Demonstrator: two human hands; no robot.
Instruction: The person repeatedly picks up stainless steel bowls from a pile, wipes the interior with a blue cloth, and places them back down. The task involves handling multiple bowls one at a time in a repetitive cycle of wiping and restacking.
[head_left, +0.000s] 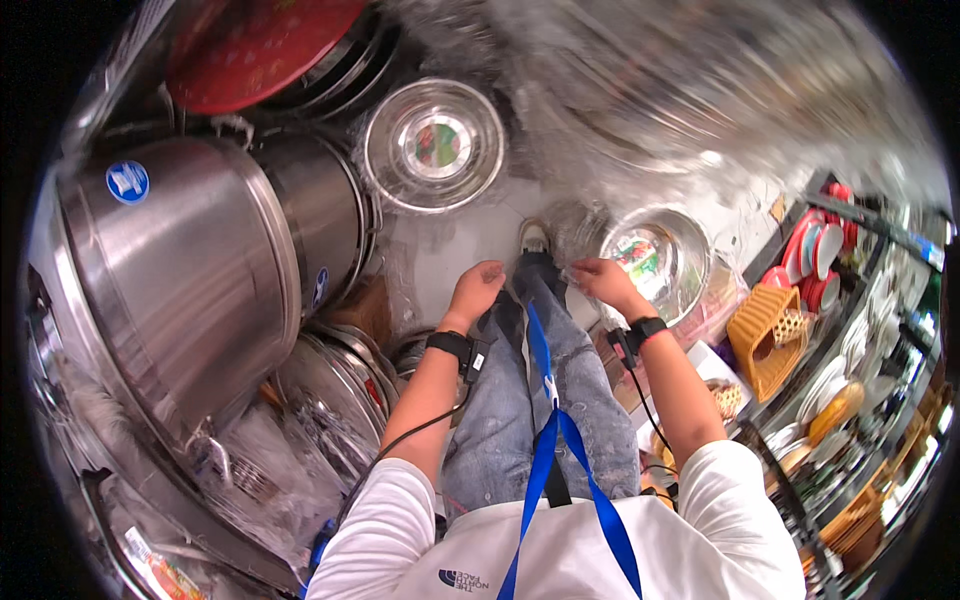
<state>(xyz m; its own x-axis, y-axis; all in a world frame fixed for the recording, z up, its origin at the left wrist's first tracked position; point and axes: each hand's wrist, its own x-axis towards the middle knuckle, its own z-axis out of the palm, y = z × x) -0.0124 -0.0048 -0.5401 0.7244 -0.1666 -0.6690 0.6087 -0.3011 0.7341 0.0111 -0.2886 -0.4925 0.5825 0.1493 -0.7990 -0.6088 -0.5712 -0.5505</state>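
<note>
My left hand hangs in front of my legs with its fingers loosely curled. I see nothing held in it, but the inside of the fingers is hidden. My right hand is beside a shiny steel basin wrapped in clear plastic film. Its fingers are bent close to the film, and whether they pinch it I cannot tell. Ahead of my left hand lies another round steel basin, also with film around it and a colored label at its center. Both wrists wear black bands with small cabled devices.
Large steel barrel-like pots lie on the left, with steel lids below. A red round tray is at upper left. Blurred, film-wrapped metalware fills the upper right. Orange baskets and racked tableware line the right.
</note>
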